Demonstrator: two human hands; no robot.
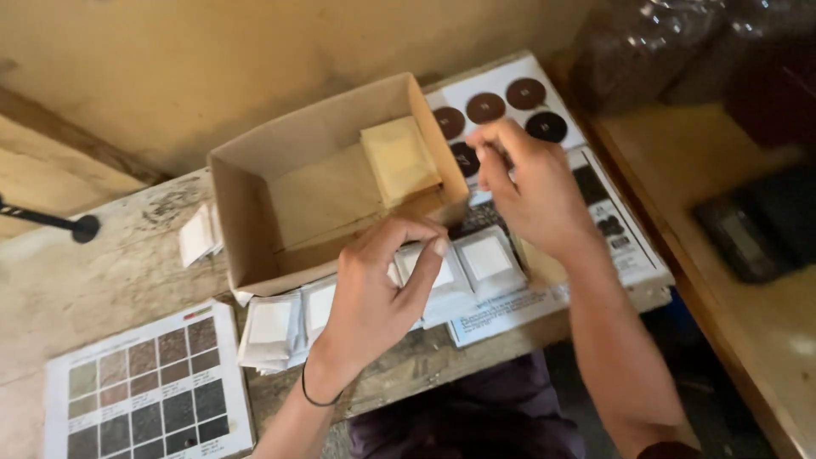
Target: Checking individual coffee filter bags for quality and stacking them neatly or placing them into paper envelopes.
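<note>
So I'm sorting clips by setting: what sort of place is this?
Probably a small workshop or packing bench: a worn wooden table, an open cardboard box, white sachets and printed sample charts.

Open brown cardboard box (255, 204) takes the middle of the worn wooden bench (110, 263), its walls blocking low passes; from above it's open. White square sachets (272, 327) crowd its near side, printed swatch sheets (153, 387) flank left and right. Far-left bench lies open.
</note>
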